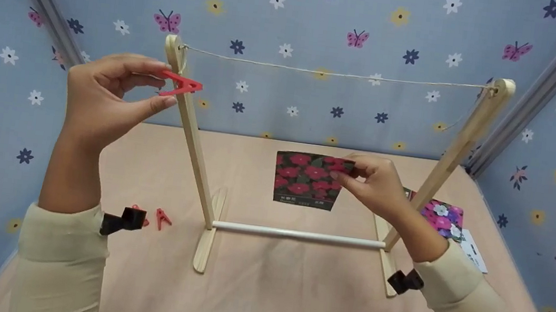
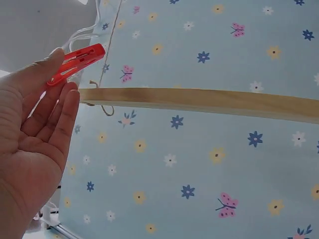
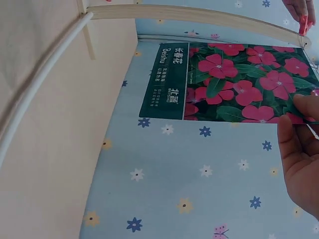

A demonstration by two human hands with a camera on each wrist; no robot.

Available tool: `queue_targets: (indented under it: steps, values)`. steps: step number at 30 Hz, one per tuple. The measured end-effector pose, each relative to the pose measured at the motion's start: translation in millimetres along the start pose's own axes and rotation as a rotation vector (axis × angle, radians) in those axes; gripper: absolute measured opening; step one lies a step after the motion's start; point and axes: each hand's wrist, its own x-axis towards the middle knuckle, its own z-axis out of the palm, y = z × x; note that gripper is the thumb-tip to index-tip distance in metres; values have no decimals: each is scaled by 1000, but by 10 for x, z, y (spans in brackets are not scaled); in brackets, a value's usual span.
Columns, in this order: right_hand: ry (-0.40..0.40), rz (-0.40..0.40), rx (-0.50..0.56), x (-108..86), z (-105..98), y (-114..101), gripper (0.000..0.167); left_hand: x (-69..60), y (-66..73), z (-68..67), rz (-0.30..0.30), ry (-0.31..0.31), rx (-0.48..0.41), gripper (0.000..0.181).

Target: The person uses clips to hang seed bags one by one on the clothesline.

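At the far left, the left hand (image 1: 105, 92) is raised, its thumb and fingertips pinching a red clothespin (image 1: 190, 86) by its spread legs, the joined end pointing right. In the head view this clothespin shows in front of the upper left post (image 1: 192, 151) of a wooden frame. Below, two more red clothespins (image 1: 162, 220) lie on the tabletop (image 1: 282, 294), one partly hidden by a black mount (image 1: 124, 222) on the left sleeve. A string (image 1: 320, 71) runs between the post tops, and a white rod (image 1: 295, 234) joins the frame low down. Between the posts, well below the string, is a card with red-pink flowers (image 1: 301, 180), pinched at its right side between thumb and fingers of the right hand (image 1: 375, 184). Beyond the right post (image 1: 465, 142), a brightly flowered card (image 1: 445, 218) and a white card (image 1: 474, 251) lie together, partly hidden.
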Motion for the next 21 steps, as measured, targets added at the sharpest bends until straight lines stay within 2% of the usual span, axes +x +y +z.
queue_targets:
  steps: [5, 10, 15, 17, 21]
  values:
    - [-11, 7, -68, 155, 40, -78, 4, 158, 73, -5, -23, 23, 20, 35]
    - [-13, -3, -88, 319, 35, -178, 4, 299, 118, -44, -41, 29, 72, 32]
    - [-12, -48, -108, 477, 53, -252, 5, 435, 122, -93, -18, -6, 164, 32]
    - [-17, -52, -121, 526, 81, -280, 6, 480, 122, -99, -45, -17, 184, 32]
    - [-36, -47, -133, 609, 168, -333, 8, 551, 124, -91, -185, -36, 217, 32]
